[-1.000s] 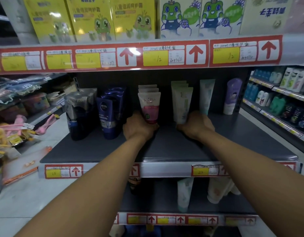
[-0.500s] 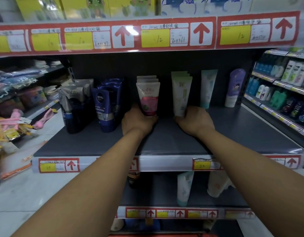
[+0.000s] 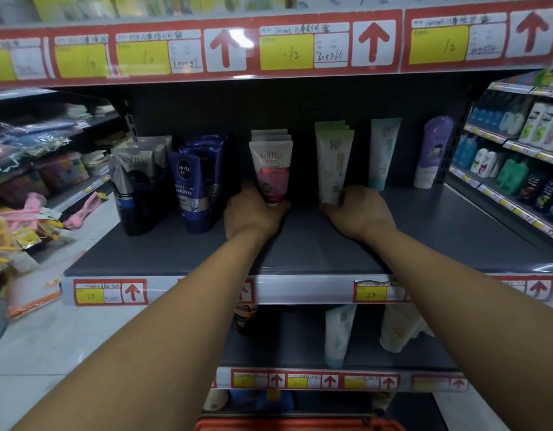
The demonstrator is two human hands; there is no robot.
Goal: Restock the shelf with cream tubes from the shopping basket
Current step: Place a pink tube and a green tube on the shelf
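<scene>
Cream tubes stand upright on the dark shelf (image 3: 300, 253). Left hand (image 3: 253, 214) grips the base of the front pink-and-white tube (image 3: 271, 169), first of four visible. Right hand (image 3: 359, 213) grips the front green-and-white tube (image 3: 332, 164), first of three.

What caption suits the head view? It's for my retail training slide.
Left hand grips a pink Softto tube while right hand grips a green-and-white tube on the grey shelf.

Softto tubes (image 3: 271, 169) left of tube row (image 3: 333, 163) on shelf (image 3: 300, 253), basket (image 3: 300, 425) seemingly below
</scene>
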